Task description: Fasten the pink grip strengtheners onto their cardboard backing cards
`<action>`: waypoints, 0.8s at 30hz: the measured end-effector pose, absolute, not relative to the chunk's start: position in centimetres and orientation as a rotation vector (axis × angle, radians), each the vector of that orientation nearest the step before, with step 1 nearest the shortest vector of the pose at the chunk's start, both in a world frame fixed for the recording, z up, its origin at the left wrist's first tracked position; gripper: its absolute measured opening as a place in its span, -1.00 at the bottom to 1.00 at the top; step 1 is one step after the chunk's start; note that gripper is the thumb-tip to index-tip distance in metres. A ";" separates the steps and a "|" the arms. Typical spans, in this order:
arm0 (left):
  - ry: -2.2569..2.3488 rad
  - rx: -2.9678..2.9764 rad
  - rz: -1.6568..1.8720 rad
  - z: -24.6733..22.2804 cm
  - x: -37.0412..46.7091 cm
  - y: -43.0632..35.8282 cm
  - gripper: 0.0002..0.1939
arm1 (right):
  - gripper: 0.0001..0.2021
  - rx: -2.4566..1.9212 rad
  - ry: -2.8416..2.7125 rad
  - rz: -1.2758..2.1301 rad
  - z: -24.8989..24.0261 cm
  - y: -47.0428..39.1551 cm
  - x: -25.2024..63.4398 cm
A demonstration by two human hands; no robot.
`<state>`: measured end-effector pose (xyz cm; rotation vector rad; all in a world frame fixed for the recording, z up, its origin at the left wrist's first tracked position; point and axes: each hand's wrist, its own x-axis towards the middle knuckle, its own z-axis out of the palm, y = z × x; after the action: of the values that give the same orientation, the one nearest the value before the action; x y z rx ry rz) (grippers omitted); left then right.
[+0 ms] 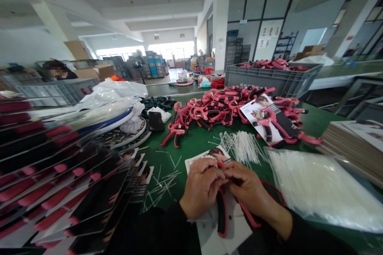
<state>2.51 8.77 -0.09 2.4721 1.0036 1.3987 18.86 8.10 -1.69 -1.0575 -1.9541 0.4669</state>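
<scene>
Low in front of me, a pink and black hand grip strengthener (222,211) lies on a printed backing card (242,229), its two handles pointing toward me. My left hand (200,187) is closed around its top end, fingers bent and pinching. From the other side my right hand (254,191) pinches at the same top end, its fingertips close to the left ones. Whether a cable tie is between the fingertips is hidden. Just beyond the hands is a heap of white cable ties (242,147); several loose ties (164,185) are scattered to the left.
A pile of grip strengtheners (209,107) covers the table's far side, one on a card (277,121). Stacked carded ones (60,183) rise at left. At right are a clear bag of ties (323,187), a card stack (353,143) and a grey crate (269,83). A person sits far left.
</scene>
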 end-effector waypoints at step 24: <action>1.453 2.330 0.763 -0.7 3.4 7.0 -0.80 | -0.82 -1.147 -2.582 -0.027 0.1 4.2 19.0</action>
<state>3.40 7.01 -0.68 2.3301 1.4534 0.7631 19.03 4.23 0.07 -1.1468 -2.5825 -0.0273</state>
